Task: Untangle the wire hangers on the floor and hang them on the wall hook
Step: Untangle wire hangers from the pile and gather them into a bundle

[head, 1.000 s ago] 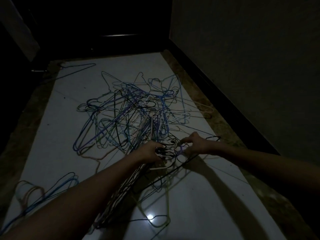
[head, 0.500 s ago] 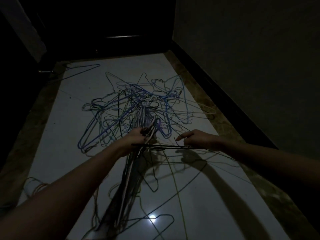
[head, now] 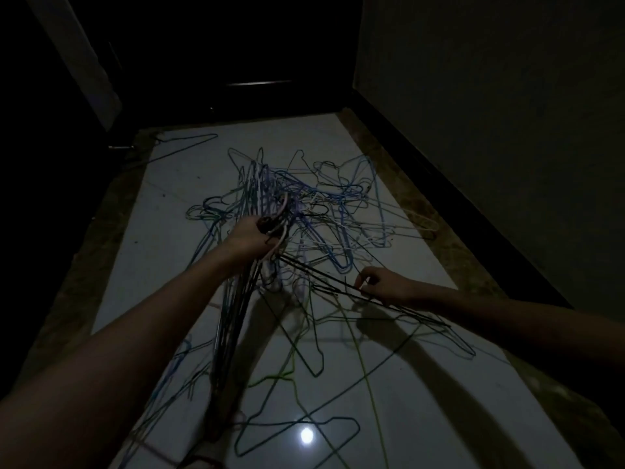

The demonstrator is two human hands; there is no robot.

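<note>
A tangle of wire hangers [head: 304, 211] sprawls across the pale floor [head: 439, 401]. The left hand [head: 252, 236] grips a gathered bundle of hangers [head: 233, 316] by their hooks, raised above the pile. The right hand [head: 385, 286] pinches a black hanger [head: 321, 275] near the wall [head: 507, 130].

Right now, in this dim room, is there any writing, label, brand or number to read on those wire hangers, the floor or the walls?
None: no readable text anywhere in this dark view.
The bundle of thin coloured wire hangers gripped by the left hand bears no tags.
The black wire hanger pinched by the right hand is bare.
The glossy white tiled floor and grey wall show no marks.
</note>
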